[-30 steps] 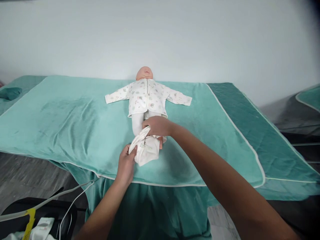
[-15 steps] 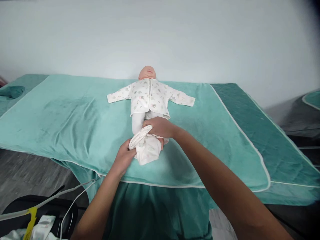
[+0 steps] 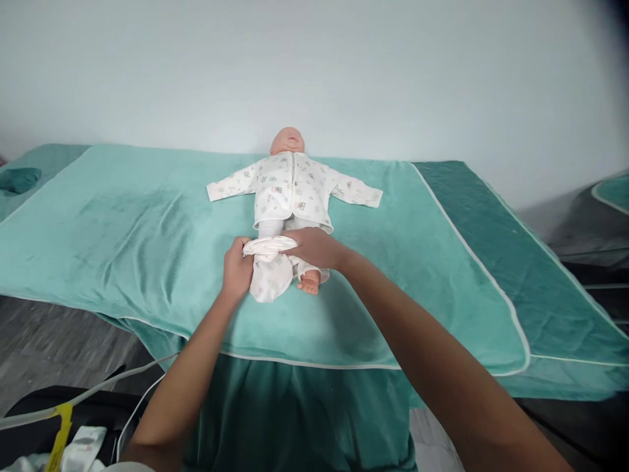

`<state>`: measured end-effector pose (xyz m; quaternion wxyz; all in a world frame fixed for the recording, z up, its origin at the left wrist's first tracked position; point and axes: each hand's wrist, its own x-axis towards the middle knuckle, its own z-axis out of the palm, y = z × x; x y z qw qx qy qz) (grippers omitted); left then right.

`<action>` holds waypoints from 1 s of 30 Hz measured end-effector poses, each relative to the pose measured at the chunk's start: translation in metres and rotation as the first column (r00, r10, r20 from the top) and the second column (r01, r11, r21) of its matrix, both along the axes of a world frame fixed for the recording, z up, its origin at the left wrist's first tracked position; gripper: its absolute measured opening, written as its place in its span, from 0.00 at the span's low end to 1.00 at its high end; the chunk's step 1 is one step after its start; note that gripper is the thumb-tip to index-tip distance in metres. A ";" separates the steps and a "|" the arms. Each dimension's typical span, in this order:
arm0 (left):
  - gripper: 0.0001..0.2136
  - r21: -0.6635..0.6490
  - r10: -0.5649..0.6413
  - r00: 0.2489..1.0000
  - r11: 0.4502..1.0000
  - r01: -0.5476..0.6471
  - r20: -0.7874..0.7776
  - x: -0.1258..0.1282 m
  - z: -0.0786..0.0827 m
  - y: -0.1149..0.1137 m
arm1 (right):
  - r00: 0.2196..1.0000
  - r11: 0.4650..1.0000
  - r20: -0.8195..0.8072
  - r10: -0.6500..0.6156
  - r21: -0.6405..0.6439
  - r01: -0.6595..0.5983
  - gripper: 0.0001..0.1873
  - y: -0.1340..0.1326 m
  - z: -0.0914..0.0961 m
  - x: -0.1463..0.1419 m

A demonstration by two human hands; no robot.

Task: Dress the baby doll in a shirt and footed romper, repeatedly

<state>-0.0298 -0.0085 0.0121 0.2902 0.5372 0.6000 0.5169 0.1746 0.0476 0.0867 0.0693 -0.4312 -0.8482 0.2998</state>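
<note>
A baby doll (image 3: 289, 141) lies on its back on a teal towel (image 3: 122, 223), wearing a white patterned jacket (image 3: 292, 191) with sleeves spread out. Both hands grip bunched white baby trousers (image 3: 268, 272) over the doll's legs. My left hand (image 3: 236, 269) is closed on the left side of the waistband. The right side of the waistband is held by my right hand (image 3: 314, 247), also closed. One bare doll foot (image 3: 310, 284) pokes out below my right hand.
The towel covers a table against a white wall, with a darker green cover (image 3: 496, 223) to the right. White cables (image 3: 142, 373) and a black object with yellow tape (image 3: 59, 429) sit at the lower left. A small green bundle (image 3: 19, 178) lies far left.
Both hands have pulled the trousers up the doll's legs toward its waist. The bunched cloth sits higher and a bare foot now shows.
</note>
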 end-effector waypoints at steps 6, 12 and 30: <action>0.07 0.003 0.046 0.997 0.999 -0.046 0.055 0.000 0.000 0.024 | 0.996 0.978 0.051 -0.074 0.198 0.063 0.10 0.008 -0.008 -0.008; 0.06 -0.029 0.008 1.000 1.000 -0.008 -0.012 0.000 -0.001 0.017 | 0.951 0.935 0.093 -0.295 0.232 0.267 0.10 0.014 -0.010 -0.021; 0.07 -0.012 0.012 0.976 1.000 -0.015 -0.220 0.003 0.007 0.048 | 0.910 0.927 -0.178 -0.374 -0.117 0.357 0.05 0.012 -0.007 -0.010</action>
